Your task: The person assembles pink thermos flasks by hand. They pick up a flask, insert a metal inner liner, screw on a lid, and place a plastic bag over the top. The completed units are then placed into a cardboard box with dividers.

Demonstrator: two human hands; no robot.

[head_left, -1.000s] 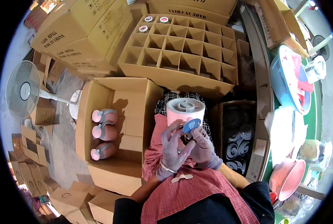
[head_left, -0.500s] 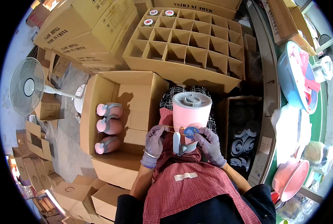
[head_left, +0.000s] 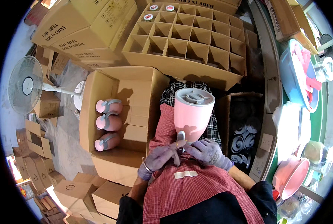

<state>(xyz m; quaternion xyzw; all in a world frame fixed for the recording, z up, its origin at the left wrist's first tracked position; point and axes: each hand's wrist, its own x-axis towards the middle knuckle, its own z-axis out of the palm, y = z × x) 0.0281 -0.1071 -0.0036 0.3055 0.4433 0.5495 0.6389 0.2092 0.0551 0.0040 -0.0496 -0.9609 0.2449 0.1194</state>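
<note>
A pink flask (head_left: 192, 115) stands tilted in my lap, its grey round base (head_left: 195, 96) facing up and its narrower end toward me. A grey handle (head_left: 181, 136) shows at that lower end. Both my hands wear thin pale purple gloves and meet there. My left hand (head_left: 161, 156) has its fingertips beside the handle, at a thin yellow cord (head_left: 179, 144). My right hand (head_left: 207, 152) is bent round the lower end, close to the cord; its fingertips are partly hidden. The flask's mouth is hidden by my hands.
At left, an open carton (head_left: 136, 128) holds three pink flasks (head_left: 109, 123). Ahead stands a divided carton (head_left: 185, 69) with a few lidded items. A dark-filled box (head_left: 245, 130) is at right, beside a bench with a blue basin (head_left: 293, 80) and pink basin (head_left: 290, 177). A fan (head_left: 27, 86) stands far left.
Both hands have moved down and closer together at the flask's lower end. The cord, stretched between them before, is mostly hidden, and its round blue tag is out of sight.
</note>
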